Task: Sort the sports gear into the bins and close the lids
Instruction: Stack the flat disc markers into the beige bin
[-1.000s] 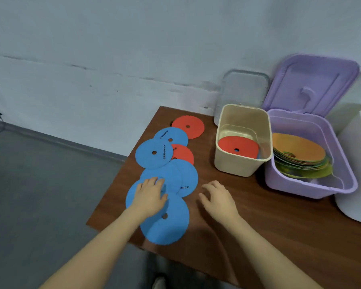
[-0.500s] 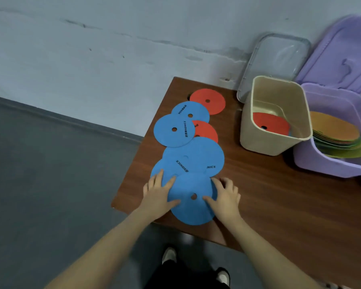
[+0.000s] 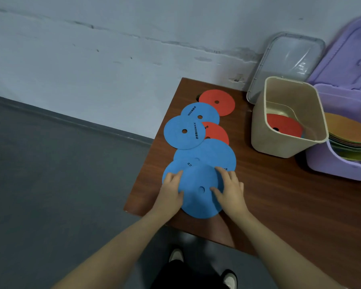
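Flat blue and red discs lie overlapping along the left side of the brown table (image 3: pixel 279 195). The nearest blue disc (image 3: pixel 198 188) sits at the table's front corner. My left hand (image 3: pixel 171 192) lies on its left edge and my right hand (image 3: pixel 229 189) on its right part, fingers spread on top, thumbs toward the centre hole. Behind it lie more blue discs (image 3: pixel 206 153), (image 3: pixel 183 132) and two red discs (image 3: pixel 217 102), (image 3: pixel 216 132). A beige bin (image 3: pixel 288 142) holds a red disc (image 3: pixel 283 125). A purple bin (image 3: pixel 342 170) holds stacked orange and green discs.
A clear lid (image 3: pixel 288 61) leans on the wall behind the beige bin. The purple lid (image 3: pixel 350 59) stands up behind the purple bin. The table's left edge and front corner drop to a grey floor; my shoes (image 3: pixel 229 278) show below.
My right hand came across from the bare table onto the nearest blue disc. Both hands have since slid it a little further over the blue discs behind it.
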Motion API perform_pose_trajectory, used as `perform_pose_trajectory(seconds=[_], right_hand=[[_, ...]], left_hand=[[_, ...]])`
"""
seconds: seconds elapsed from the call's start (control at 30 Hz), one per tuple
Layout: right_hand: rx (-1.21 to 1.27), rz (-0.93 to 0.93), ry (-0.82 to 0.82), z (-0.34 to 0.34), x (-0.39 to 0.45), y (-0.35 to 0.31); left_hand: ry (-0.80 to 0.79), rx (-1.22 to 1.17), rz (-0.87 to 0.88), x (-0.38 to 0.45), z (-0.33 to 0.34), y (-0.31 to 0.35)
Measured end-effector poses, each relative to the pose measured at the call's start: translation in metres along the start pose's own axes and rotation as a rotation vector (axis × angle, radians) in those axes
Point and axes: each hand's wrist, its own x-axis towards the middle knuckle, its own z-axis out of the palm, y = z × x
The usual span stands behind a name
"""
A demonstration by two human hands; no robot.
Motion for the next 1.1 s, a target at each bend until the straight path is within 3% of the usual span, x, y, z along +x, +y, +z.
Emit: perform_pose_trajectory(seconds=[0.13,0.27,0.4,0.67,0.9,1.1], right_hand=[[0.081,0.023,-0.047,0.006,0.017,-0.018],[-0.147,0.049,-0.099,0.015,0.028,-0.027],[-0.202,0.125,-0.071,0.024,0.019,-0.029],[0.02,0.24,-0.021,0.022,0.018,-0.026],[0.168,0.113,0.084,0.018,0.018,-0.021],[0.152,0.04,0.128,0.0,0.05,-0.014]], left_hand=[[0.025,-0.026,-0.033,0.016,-0.02,-0.007],[-0.008,0.33,-0.224,0.023,-0.025,-0.016],[-0.102,0.376,-0.198,0.013,-0.012,-0.011],[-0.09,0.17,-0.214,0.011,-0.006,-0.011],[0.03,0.086,-0.058,0.02,-0.003,-0.015],[0.117,-0.059,-0.055,0.04,-0.001,-0.004]])
